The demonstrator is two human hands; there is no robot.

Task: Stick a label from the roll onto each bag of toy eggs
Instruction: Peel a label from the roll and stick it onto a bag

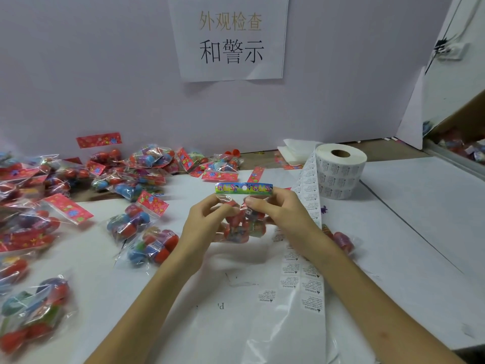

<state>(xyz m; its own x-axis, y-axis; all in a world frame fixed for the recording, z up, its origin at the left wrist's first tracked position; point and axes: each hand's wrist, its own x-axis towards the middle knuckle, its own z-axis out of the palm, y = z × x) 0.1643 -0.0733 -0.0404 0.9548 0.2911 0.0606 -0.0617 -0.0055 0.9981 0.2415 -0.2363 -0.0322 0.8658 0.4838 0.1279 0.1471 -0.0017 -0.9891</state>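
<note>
I hold one clear bag of toy eggs (242, 227) upright above the table's middle, its green-and-blue header card (244, 188) on top. My left hand (204, 222) pinches the bag's left side and my right hand (280, 214) pinches its right side just under the card. The label roll (339, 170) stands at the back right. Its strip of warning labels (309, 206) runs down past my right wrist and lies along the table toward me. I cannot tell whether a label is on the held bag.
Many bags of toy eggs (136, 224) with red header cards are heaped on the left and along the back wall. One more bag (342, 240) lies behind my right forearm. A paper sign (231, 38) hangs on the wall. White paper covers the table (409, 206).
</note>
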